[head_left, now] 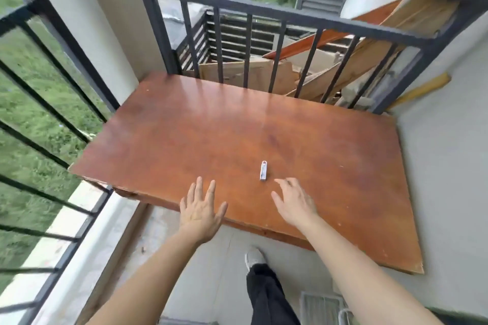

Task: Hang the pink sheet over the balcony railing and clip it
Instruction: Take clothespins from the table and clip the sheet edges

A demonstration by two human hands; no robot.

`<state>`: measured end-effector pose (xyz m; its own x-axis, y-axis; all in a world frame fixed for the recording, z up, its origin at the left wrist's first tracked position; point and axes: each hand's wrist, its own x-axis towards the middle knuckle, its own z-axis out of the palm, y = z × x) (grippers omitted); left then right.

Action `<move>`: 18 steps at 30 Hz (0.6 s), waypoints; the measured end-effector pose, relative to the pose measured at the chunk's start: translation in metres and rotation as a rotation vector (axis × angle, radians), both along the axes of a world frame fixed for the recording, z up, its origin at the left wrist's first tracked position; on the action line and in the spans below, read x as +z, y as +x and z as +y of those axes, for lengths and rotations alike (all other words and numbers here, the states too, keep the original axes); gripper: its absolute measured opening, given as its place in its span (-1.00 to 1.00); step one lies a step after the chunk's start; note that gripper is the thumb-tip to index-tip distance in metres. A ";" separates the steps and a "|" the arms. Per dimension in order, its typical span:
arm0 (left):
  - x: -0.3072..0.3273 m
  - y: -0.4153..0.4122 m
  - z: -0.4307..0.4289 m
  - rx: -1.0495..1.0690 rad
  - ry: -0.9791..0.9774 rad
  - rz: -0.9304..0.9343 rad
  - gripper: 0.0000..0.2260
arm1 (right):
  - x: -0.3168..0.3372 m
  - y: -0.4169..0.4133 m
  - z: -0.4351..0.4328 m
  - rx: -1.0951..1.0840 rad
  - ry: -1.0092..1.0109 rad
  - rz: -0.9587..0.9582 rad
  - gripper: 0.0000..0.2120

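Your right hand (293,202) is empty, fingers loosely spread, just beside the small white plastic clip (263,171) on the reddish-brown wooden tabletop (330,140); left hand (202,207) splayed flat, empty. Pinch the clip by its long sides. No pink sheet in sight.
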<state>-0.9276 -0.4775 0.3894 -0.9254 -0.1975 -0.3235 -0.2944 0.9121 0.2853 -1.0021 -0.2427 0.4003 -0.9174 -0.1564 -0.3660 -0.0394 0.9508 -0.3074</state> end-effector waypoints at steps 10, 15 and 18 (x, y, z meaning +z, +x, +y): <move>-0.117 -0.052 0.022 0.209 0.157 -0.475 -0.42 | -0.113 -0.151 -0.034 0.149 0.011 -0.264 -0.24; -0.101 -0.048 0.014 0.345 0.223 -0.475 -0.46 | -0.115 -0.167 -0.065 0.303 -0.073 -0.291 -0.58; -0.081 -0.028 -0.003 0.508 0.223 -0.401 -0.48 | -0.101 -0.165 -0.097 0.420 -0.113 -0.286 -0.80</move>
